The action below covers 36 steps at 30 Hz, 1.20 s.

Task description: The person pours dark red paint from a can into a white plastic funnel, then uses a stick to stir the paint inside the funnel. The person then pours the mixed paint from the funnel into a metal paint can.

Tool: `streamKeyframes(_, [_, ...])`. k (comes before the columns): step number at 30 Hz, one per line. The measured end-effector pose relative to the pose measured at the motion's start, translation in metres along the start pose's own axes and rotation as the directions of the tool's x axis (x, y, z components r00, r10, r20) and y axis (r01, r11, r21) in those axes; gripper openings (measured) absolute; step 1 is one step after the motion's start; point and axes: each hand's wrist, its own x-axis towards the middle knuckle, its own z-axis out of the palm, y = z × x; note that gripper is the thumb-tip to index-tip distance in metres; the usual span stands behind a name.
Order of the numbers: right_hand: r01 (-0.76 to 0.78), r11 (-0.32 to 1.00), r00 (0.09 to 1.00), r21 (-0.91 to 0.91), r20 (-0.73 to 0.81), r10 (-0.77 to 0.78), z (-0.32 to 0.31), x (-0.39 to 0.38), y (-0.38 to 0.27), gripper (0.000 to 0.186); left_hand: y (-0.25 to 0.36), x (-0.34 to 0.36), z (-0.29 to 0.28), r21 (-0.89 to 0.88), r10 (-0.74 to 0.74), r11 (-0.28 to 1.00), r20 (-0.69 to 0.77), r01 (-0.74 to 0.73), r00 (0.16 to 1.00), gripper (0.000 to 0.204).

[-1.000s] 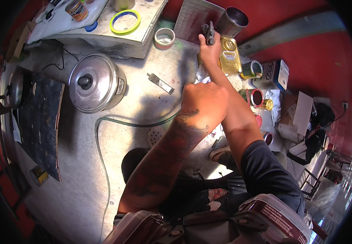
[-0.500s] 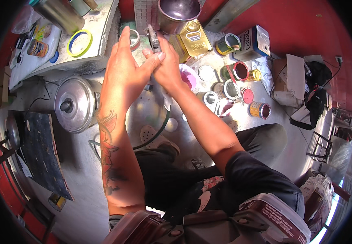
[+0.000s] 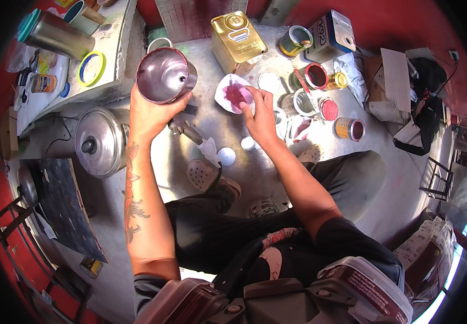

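My left hand is closed round a steel cup with a dark hole in its bottom. A metal spray gun shows just below, with crumpled white paper beside it; I cannot tell whether cup and gun are joined. In my right hand, fingers curled on its rim, is a small white cup tinted with pink-red liquid. A gold tin stands just beyond both hands, and a white lid lies beside the right one.
Open paint tins and a square can crowd the right. At left are a lidded pot and a ledge with a tumbler and tape ring. A cardboard box sits by the red wall; my shoes are below.
The steel cup has moved from the back toward me and left, into my left hand. My right hand has left the spray gun, now lower, and taken hold of the small pink-stained cup.
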Motion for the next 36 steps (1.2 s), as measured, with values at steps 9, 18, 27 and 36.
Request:
streamKeyframes(9, [-0.229,0.972,0.959,0.048,0.184,0.217,0.008,0.021,0.064,0.038,-0.015,0.007,0.022,-0.034,0.011,0.999,0.099,-0.007,0.995,0.071])
streamKeyframes(18, [-0.099,0.85,0.994,0.517,0.013,0.108,-0.116,0.037,-0.054,0.023,-0.026,-0.001,0.04,0.033,-0.002,0.999,0.108,-0.002,0.994,0.076])
streamKeyframes(27, [0.172,0.966,0.949,0.191,0.23,-0.215,-0.1,0.044,-0.109,0.029,-0.033,-0.004,0.056,0.075,-0.069,0.996,0.253,0.051,0.965,0.074])
streamKeyframes(36, [-0.202,0.979,0.974,-0.005,0.103,0.202,0.024,0.014,0.049,0.129,-0.036,-0.001,0.025,0.035,-0.093,0.996,0.2,0.087,0.975,0.053])
